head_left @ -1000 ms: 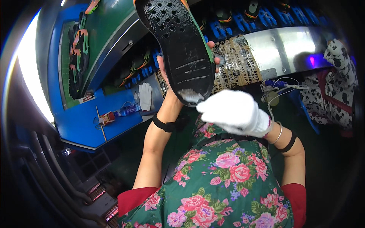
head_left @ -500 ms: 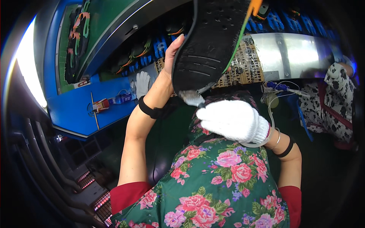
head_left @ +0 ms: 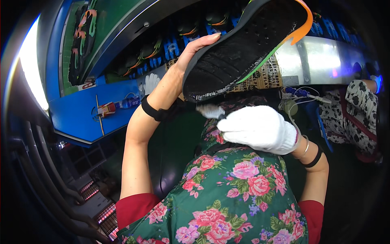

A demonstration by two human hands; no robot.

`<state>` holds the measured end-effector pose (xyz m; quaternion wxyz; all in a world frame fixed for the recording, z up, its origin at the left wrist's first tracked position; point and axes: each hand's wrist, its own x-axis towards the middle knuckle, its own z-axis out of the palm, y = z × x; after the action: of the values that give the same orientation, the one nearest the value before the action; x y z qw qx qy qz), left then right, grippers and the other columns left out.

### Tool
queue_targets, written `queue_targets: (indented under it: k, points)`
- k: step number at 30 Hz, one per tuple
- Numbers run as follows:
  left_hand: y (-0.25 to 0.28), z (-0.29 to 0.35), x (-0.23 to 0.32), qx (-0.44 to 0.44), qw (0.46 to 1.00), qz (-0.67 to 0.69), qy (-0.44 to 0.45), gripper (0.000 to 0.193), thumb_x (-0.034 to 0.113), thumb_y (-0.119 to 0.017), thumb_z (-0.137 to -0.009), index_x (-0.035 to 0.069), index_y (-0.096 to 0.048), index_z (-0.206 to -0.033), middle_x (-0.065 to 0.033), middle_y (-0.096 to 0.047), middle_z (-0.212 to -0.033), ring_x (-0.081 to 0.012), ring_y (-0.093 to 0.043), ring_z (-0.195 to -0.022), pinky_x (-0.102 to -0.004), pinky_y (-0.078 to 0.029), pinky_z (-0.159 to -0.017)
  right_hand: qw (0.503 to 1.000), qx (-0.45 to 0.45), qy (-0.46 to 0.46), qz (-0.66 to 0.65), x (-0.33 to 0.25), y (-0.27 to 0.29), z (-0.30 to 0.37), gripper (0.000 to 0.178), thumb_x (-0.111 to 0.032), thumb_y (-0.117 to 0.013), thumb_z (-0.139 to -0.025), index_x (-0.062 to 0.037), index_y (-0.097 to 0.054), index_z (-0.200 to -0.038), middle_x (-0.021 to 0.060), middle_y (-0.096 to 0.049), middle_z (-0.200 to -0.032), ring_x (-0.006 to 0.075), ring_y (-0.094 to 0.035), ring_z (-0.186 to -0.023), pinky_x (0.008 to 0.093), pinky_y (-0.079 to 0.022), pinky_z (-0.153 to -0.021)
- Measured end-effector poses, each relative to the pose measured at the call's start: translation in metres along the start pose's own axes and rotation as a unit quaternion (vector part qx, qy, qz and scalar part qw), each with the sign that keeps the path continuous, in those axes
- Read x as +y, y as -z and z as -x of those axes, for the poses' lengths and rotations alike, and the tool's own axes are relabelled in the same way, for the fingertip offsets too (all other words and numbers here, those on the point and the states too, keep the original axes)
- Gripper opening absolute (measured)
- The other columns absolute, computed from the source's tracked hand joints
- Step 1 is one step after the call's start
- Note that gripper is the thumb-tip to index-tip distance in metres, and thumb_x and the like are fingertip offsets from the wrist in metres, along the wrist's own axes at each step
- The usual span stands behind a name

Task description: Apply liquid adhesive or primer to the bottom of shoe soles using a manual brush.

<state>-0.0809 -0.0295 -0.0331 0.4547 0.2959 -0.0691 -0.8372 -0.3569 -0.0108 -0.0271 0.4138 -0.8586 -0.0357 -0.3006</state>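
Note:
A black shoe sole [head_left: 227,61] with a green and orange rim is held up in front of me, tilted to the right. My bare left hand [head_left: 195,49] is closed around its left edge, with the thumb side showing; the other fingers are behind the sole. In a white knit glove, my right hand [head_left: 258,128] is closed on a brush [head_left: 210,110], its handle mostly hidden. The pale bristles, slightly smeared by motion, are just below the sole's near end, apart from it. Wet-looking whitish streaks run along that end and the right edge.
Behind the sole, a line holds several soles on blue supports [head_left: 170,49], beside a metal ledge [head_left: 321,57] partly covered with printed tape. On the blue table [head_left: 77,118] lie a bottle [head_left: 129,102], a red container [head_left: 107,110] and a white glove [head_left: 151,83]. A co-worker's patterned sleeve [head_left: 359,97] is at right.
The sole has turned clockwise, its far end swinging right and down into view. My right hand and the brush have moved slightly right and down, away from the sole's near end.

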Motion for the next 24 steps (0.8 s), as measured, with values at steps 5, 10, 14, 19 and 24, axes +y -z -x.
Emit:
queue_targets:
  k: [5,10,14,19,24]
  points:
    - [-0.002,0.004,0.0,0.021,1.0,-0.016,0.006,0.043,0.036,-0.063,-0.101,0.001,-0.073,-0.123,-0.0161,-0.078,-0.113,-0.0248,-0.078,-0.092,-0.0366,-0.065,-0.085,0.999,0.049,-0.013,0.019,0.004,0.018,-0.009,0.031,-0.013,-0.075,-0.091,-0.0087,-0.076,-0.122,0.0098,-0.077,-0.12,0.0236,-0.074,-0.107,0.0377,-0.058,-0.095]
    - [0.012,-0.005,0.002,-0.008,1.0,-0.017,0.005,0.043,0.037,-0.063,-0.101,0.002,-0.073,-0.124,-0.0164,-0.078,-0.112,-0.0256,-0.078,-0.094,-0.0382,-0.064,-0.087,0.993,0.091,-0.033,-0.063,0.005,0.002,-0.01,0.028,-0.007,-0.082,-0.083,-0.0121,-0.08,-0.11,0.0082,-0.079,-0.111,0.0244,-0.076,-0.097,0.0364,-0.061,-0.084]
    - [0.034,-0.01,0.005,-0.05,0.997,0.065,0.004,0.066,0.049,-0.051,-0.103,0.001,-0.054,-0.149,-0.0266,-0.063,-0.14,-0.0404,-0.069,-0.119,-0.0549,-0.057,-0.103,0.98,0.178,-0.077,-0.048,0.014,0.002,-0.022,0.026,-0.004,-0.084,-0.079,-0.0111,-0.081,-0.104,0.0075,-0.08,-0.107,0.0245,-0.076,-0.095,0.0351,-0.06,-0.085]
    - [0.021,-0.012,-0.008,0.048,0.995,-0.04,-0.076,0.083,0.062,-0.044,-0.102,0.004,-0.038,-0.161,-0.0292,-0.049,-0.154,-0.0474,-0.06,-0.131,-0.0617,-0.05,-0.109,0.962,0.132,-0.174,-0.165,-0.001,0.005,-0.023,0.017,-0.003,-0.082,-0.083,-0.008,-0.081,-0.099,0.0087,-0.08,-0.106,0.024,-0.076,-0.094,0.0338,-0.06,-0.085]
    - [0.013,-0.012,-0.031,0.004,0.986,0.147,-0.078,0.08,0.064,-0.038,-0.106,0.005,-0.039,-0.16,-0.0266,-0.049,-0.155,-0.0441,-0.058,-0.134,-0.0651,-0.046,-0.112,0.976,0.178,-0.117,0.049,0.026,0.05,-0.025,0.02,0.0,-0.081,-0.081,-0.0071,-0.082,-0.1,0.0088,-0.08,-0.105,0.023,-0.076,-0.094,0.0342,-0.059,-0.083]
